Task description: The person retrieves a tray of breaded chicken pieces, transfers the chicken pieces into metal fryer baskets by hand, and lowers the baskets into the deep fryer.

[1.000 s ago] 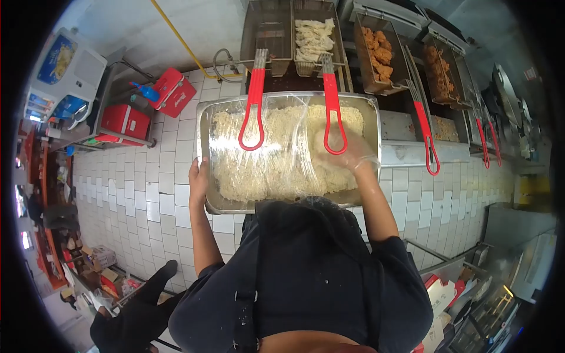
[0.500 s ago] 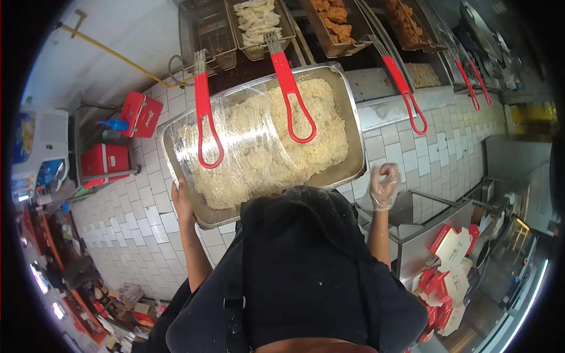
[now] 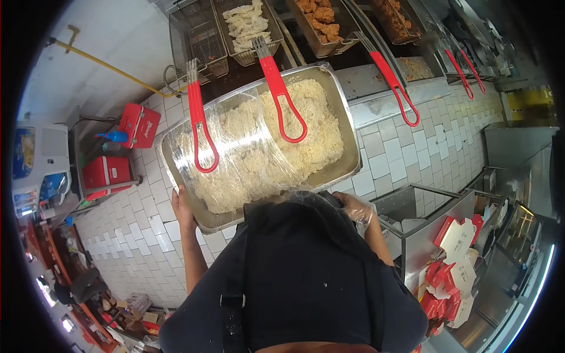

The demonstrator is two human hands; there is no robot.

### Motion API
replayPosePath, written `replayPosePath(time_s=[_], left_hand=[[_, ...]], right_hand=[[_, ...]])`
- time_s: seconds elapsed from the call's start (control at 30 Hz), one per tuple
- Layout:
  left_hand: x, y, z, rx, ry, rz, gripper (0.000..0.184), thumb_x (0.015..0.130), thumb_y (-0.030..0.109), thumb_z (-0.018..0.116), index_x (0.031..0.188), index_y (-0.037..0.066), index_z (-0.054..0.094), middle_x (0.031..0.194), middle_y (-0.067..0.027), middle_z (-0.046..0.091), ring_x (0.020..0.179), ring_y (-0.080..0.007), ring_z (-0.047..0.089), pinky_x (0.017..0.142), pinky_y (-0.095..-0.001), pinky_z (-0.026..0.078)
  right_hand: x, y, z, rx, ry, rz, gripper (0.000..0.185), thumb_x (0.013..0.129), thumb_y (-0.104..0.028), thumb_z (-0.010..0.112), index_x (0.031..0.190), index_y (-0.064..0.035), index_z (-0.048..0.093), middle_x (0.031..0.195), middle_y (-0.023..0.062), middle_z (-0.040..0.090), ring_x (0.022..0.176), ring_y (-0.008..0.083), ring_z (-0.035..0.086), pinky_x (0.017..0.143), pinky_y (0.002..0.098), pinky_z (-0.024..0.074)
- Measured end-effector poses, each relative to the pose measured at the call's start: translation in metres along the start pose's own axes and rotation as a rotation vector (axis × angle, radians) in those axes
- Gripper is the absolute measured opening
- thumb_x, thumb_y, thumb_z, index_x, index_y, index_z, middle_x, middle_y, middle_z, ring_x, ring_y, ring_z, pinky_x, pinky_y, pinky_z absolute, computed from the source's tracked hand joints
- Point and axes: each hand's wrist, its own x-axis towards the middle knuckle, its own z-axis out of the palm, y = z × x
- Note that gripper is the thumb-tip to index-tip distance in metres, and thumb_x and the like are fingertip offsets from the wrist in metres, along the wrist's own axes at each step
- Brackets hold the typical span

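Note:
A large metal pan [image 3: 351, 144] is in front of my body, its near edge against my dark apron [image 3: 306, 265]. Pale, crumb-coated food [image 3: 315, 115] fills it, and clear plastic wrap [image 3: 229, 141] covers the left and middle part. My bare left hand [image 3: 183, 209] grips the pan's left edge near the front corner. In a clear plastic glove, my right hand [image 3: 355, 210] is close to the pan's front right corner, beside the apron. Its fingertips are hidden, so I cannot tell whether they touch the pan.
Red fryer-basket handles [image 3: 204, 144] hang over the pan. Behind them, one basket holds pale battered pieces [image 3: 244, 23], another browned fried pieces [image 3: 321, 20]. Red cool boxes [image 3: 107, 172] are at left. Red-and-white cartons [image 3: 456, 238] lie by a metal counter [image 3: 412, 247] at right.
My right hand has moved left, from out over the floor to the pan's front right corner. My left hand stays on the pan's left edge. The view has shifted slightly.

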Motion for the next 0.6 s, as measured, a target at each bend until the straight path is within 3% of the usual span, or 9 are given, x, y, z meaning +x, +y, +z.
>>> replayPosePath(time_s=[0.2,0.4,0.47,0.6], left_hand=[[-0.001,0.003,0.008,-0.05,0.022,0.013,0.027,0.101,0.028,0.049,0.116,0.006,0.056,0.104,-0.0022,0.064,0.087,-0.0093,0.06,0.074,-0.0249,0.049],[0.002,0.0,0.006,-0.067,0.025,0.032,0.028,0.101,0.027,0.05,0.118,0.005,0.056,0.106,-0.0028,0.064,0.089,-0.0099,0.06,0.077,-0.0262,0.049],[0.003,-0.003,0.002,-0.081,0.017,0.018,0.029,0.101,0.027,0.05,0.118,0.005,0.056,0.106,-0.0026,0.064,0.089,-0.0099,0.059,0.077,-0.0263,0.049],[-0.002,0.004,0.008,-0.034,0.06,-0.004,0.029,0.101,0.028,0.05,0.119,0.005,0.056,0.103,-0.0017,0.064,0.087,-0.0093,0.058,0.075,-0.0257,0.048]], right_hand=[[-0.009,0.014,-0.012,-0.385,0.045,0.032,0.095,0.065,-0.042,0.084,0.134,0.0087,0.043,0.114,0.0172,0.066,0.103,0.0182,0.061,0.089,0.031,0.0489],[-0.038,-0.031,0.001,-0.287,0.026,-0.026,0.07,0.072,-0.037,0.081,0.121,0.0058,0.054,0.107,0.0148,0.067,0.096,0.0196,0.061,0.087,0.0322,0.0482],[-0.046,-0.025,0.006,-0.078,0.034,-0.064,0.058,0.076,-0.033,0.078,0.116,0.0037,0.056,0.106,0.0123,0.066,0.094,0.0186,0.06,0.087,0.0321,0.0475],[-0.043,-0.002,-0.009,-0.158,0.187,-0.032,0.05,0.083,-0.027,0.073,0.12,0.0011,0.055,0.108,0.0119,0.066,0.096,0.0186,0.061,0.086,0.0338,0.0484]])
